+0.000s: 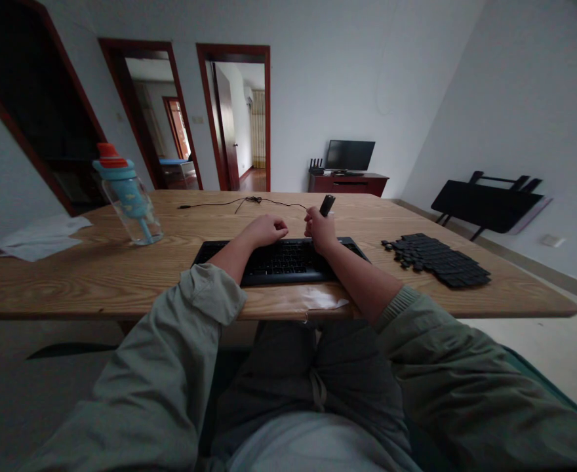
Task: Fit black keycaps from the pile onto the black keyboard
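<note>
A black keyboard (281,269) lies near the table's front edge, with much of its key area stripped of keycaps. My left hand (266,231) is at its far edge, fingers curled in toward that edge; the fingertips are partly hidden. Closed in a fist, my right hand (320,229) grips a black tool (326,204) over the keyboard's right half. Only the tool's thick upper end shows, pointing up; its lower end is hidden. To the right, loose black keycaps (438,259) are spread in a dense patch on the wood.
The keyboard's thin cable (219,204) runs along the far side of the wooden table (121,282). A clear bottle with an orange cap (131,196) stands at the left, beside white tissue sheets (45,236). Clear tape (318,298) lies on the front edge.
</note>
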Motion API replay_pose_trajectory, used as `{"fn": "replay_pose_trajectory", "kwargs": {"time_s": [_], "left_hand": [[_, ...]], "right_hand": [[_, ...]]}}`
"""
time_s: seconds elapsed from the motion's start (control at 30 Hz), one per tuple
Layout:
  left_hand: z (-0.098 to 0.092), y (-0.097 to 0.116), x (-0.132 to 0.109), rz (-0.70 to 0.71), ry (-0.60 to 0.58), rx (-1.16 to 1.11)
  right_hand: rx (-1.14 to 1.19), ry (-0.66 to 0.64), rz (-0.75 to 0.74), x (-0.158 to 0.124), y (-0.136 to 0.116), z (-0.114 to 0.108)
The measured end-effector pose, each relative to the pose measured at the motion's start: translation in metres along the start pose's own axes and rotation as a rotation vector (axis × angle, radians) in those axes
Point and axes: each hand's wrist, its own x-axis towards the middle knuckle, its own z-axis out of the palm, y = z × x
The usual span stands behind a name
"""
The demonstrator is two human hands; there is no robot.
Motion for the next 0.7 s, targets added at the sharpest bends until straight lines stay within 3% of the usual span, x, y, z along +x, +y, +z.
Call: {"fn": "replay_pose_trajectory", "kwargs": {"time_s": [0.13,0.43,0.7], "left_hand": [[0.001,0.000,0.000,0.037,-0.020,-0.018],[0.002,0.018,-0.001,0.187,-0.193,0.119],[0.007,0.019,0.001,0.195,-0.186,0.062]], "right_hand": [[-0.009,0.085,-0.040,-0.001,0.000,0.002],[-0.057,0.026,-0.049,-0.002,-0.002,0.006],[-0.042,0.040,-0.038,-0.005,-0.001,0.006]]}}
